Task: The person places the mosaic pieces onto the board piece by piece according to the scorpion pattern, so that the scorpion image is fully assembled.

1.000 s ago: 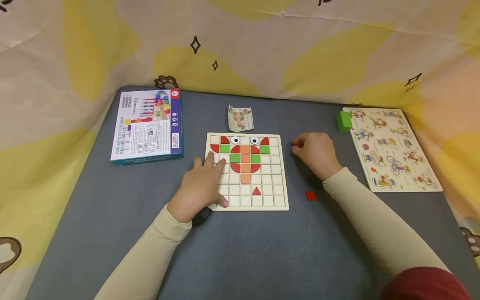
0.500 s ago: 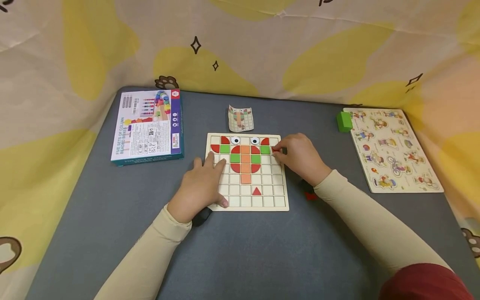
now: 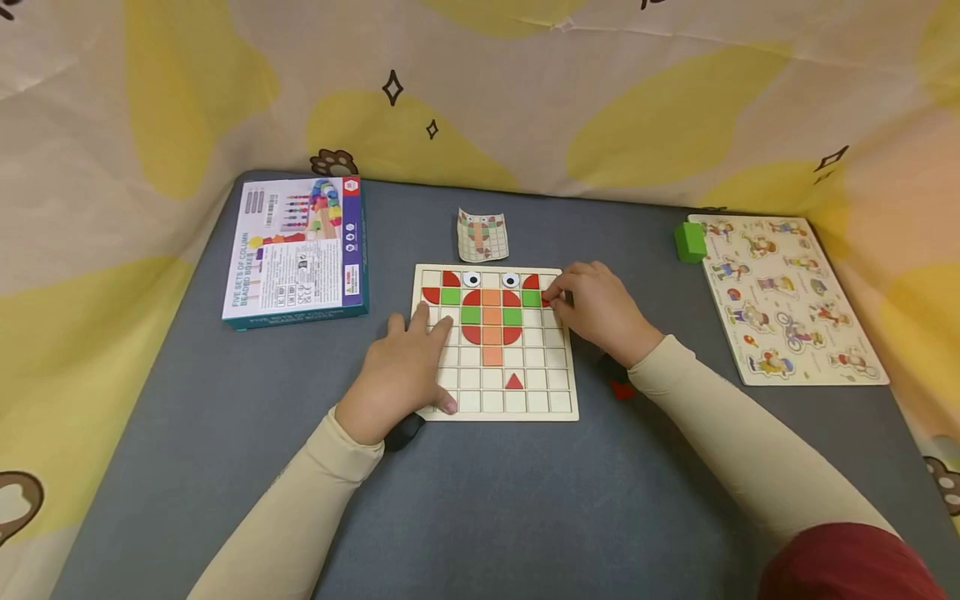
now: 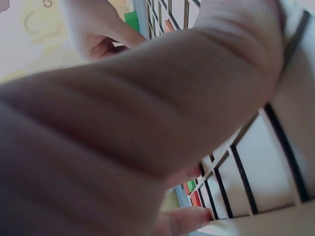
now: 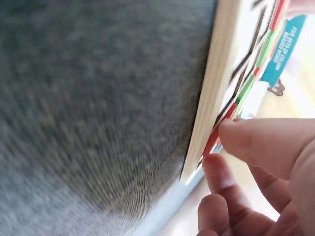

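A cream grid board (image 3: 491, 403) lies mid-table, set with red, green and orange tiles and two googly-eye pieces (image 3: 471, 280). My left hand (image 3: 397, 375) rests spread on its left side, fingertips and thumb on the squares. At the upper right edge my right hand (image 3: 603, 312) pinches a red tile (image 5: 212, 140) between thumb and finger, over the square beside a green tile (image 3: 531, 298). A red triangle (image 3: 513, 382) sits lower on the board. Another red piece (image 3: 622, 391) lies on the table, partly hidden under the right wrist.
A small picture card (image 3: 482, 237) lies behind the board. The boxed bead set (image 3: 296, 250) is at the back left. On the right are a green block (image 3: 690, 242) and a wooden picture puzzle (image 3: 795, 300). Patterned cloth (image 3: 480, 100) hangs behind the table.
My right hand has moved left from the table to the board's upper right edge, bringing the red tile onto a square there. The left hand has stayed put.
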Demonstrator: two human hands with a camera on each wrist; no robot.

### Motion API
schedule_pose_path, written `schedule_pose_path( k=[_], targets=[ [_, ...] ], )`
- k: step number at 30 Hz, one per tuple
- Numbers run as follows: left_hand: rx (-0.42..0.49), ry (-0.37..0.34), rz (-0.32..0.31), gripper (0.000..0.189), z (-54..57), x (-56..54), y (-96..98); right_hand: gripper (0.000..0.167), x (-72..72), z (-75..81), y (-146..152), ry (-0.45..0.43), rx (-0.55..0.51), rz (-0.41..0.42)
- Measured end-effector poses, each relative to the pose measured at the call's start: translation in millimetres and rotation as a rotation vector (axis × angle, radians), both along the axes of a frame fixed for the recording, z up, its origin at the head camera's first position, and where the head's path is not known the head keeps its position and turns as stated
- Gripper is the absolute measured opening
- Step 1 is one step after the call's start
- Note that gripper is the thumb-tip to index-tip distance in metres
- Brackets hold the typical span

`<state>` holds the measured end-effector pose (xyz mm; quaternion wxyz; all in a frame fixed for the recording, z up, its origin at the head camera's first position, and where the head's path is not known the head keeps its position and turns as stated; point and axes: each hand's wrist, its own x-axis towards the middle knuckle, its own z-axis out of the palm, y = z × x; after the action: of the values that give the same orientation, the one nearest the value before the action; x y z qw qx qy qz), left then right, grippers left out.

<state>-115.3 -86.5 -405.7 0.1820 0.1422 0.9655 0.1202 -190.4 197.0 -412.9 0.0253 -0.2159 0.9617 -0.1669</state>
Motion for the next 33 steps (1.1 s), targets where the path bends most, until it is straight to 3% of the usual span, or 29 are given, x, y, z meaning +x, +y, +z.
schedule_pose_path(
  k=[4, 8, 14, 20, 23, 26, 30, 33],
  targets=[
    [0.004, 0.003, 0.000, 0.126, 0.6, 0.3, -0.1, 0.012, -3.0, 3.4, 4, -0.039, -0.036, -0.030],
    [0.003, 0.009, -0.005, 0.126, 1.2, 0.7, 1.8, 0.014, 5.0, 15.8, 19, -0.043, -0.086, -0.076],
    [-0.003, -0.002, -0.001, 0.126, 2.2, 1.4, 2.2, 0.015, 37.6, 35.8, 59, -0.081, -0.025, -0.099],
    [0.004, -0.001, 0.002, 0.125, 2.7, 1.4, 0.0, 0.016, 67.0, 26.6, 96, -0.105, 0.007, -0.064],
    [0.008, -0.004, 0.006, 0.125, 2.6, 1.4, -1.1, 0.021, 76.2, 15.2, 106, -0.067, -0.017, -0.007],
    [0.010, -0.004, 0.005, 0.125, 2.4, 1.3, -1.3, 0.023, 82.0, 4.9, 108, 0.027, -0.021, 0.061],
    [0.009, 0.002, 0.003, 0.125, 2.5, 1.4, -0.8, 0.022, 83.7, -2.9, 106, 0.166, 0.009, 0.121],
    [0.007, 0.005, 0.003, 0.126, 2.7, 1.5, -0.2, 0.022, 81.0, -4.7, 105, 0.200, 0.020, 0.144]
  ],
)
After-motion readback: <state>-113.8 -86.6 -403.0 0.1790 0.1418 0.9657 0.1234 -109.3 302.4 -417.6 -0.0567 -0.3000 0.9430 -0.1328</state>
